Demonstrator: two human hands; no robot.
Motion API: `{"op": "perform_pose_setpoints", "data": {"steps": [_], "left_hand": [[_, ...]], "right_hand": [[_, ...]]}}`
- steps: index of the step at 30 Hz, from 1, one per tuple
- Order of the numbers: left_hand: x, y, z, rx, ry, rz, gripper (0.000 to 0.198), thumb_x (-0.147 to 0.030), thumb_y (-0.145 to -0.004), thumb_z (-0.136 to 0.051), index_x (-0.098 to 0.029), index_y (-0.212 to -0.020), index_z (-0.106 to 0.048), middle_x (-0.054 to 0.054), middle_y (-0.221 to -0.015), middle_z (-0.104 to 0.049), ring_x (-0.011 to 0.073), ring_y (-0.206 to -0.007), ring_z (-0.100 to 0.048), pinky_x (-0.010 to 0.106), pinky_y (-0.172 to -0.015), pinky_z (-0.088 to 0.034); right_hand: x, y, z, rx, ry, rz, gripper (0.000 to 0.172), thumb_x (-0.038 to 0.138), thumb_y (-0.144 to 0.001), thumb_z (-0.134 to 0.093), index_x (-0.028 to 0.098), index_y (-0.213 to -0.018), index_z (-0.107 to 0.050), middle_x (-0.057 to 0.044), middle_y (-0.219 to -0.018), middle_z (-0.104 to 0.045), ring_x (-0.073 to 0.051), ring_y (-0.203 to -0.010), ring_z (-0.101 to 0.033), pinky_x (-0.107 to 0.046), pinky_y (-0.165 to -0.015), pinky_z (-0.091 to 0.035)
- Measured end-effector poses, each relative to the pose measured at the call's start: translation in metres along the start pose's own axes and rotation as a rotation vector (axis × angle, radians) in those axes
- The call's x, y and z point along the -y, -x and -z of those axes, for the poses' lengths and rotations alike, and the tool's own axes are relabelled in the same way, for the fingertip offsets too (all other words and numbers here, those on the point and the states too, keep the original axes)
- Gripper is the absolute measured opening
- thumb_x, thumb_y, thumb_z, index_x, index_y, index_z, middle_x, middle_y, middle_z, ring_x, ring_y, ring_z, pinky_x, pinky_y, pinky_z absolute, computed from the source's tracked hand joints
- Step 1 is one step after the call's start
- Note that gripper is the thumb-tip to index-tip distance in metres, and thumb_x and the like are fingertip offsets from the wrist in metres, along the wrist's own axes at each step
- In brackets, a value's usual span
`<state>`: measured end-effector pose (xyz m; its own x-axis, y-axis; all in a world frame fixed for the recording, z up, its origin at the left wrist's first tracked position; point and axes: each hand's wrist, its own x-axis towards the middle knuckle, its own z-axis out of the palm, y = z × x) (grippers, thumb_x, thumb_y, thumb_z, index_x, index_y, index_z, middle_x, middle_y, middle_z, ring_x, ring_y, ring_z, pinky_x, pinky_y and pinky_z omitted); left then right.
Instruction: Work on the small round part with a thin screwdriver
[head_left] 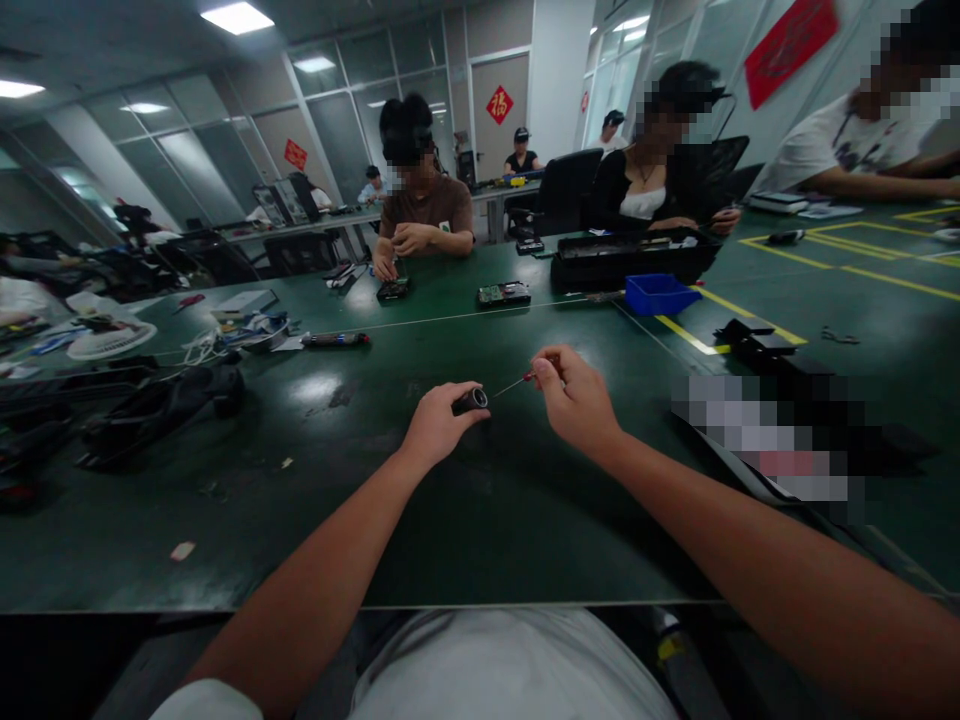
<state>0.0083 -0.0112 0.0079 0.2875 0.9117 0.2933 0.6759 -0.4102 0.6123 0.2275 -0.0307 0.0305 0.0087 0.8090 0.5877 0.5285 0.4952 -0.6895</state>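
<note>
Just above the green table (pixel 300 520), my left hand (pixel 442 422) grips a short black cylindrical part (pixel 470 402) whose round end faces right. My right hand (pixel 574 395) is closed around the red handle of a screwdriver (pixel 529 377). The screwdriver's thin metal shaft points left and down toward the round end of the black part. Its tip is close to that end; whether the two touch I cannot tell. Both hands are near the middle of the table, a short distance apart.
A blue bin (pixel 660 294) and a long black tray (pixel 630 262) stand ahead right. Circuit boards (pixel 504 293) lie ahead, near a person in brown (pixel 426 215). Black parts (pixel 161 410) and cables are at left, a white sheet (pixel 750 440) at right.
</note>
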Motion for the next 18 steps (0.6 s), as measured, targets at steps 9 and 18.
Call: {"op": "perform_pose_setpoints", "data": {"steps": [9,18], "left_hand": [[0.001,-0.011,0.003,-0.112,0.727,0.285,0.034,-0.034,-0.094,-0.055,-0.016,-0.122,-0.06,0.013,-0.118,-0.068,0.0194,-0.097,-0.067,0.034,-0.086,-0.055],[-0.008,-0.014,0.03,0.064,0.405,0.264,0.032,-0.05,-0.083,-0.067,-0.02,-0.091,-0.061,0.003,-0.075,-0.062,0.0155,-0.063,-0.057,0.026,-0.056,-0.043]], "right_hand": [[-0.001,-0.001,0.001,-0.004,0.0,-0.016,0.021,0.038,-0.1,-0.044,0.024,-0.093,-0.057,-0.001,-0.072,-0.063,-0.018,-0.066,-0.059,-0.033,-0.062,-0.04],[-0.001,-0.001,0.002,0.005,-0.013,-0.007,0.021,0.039,-0.101,-0.044,0.024,-0.094,-0.057,-0.001,-0.072,-0.063,-0.018,-0.064,-0.058,-0.032,-0.061,-0.04]]}}
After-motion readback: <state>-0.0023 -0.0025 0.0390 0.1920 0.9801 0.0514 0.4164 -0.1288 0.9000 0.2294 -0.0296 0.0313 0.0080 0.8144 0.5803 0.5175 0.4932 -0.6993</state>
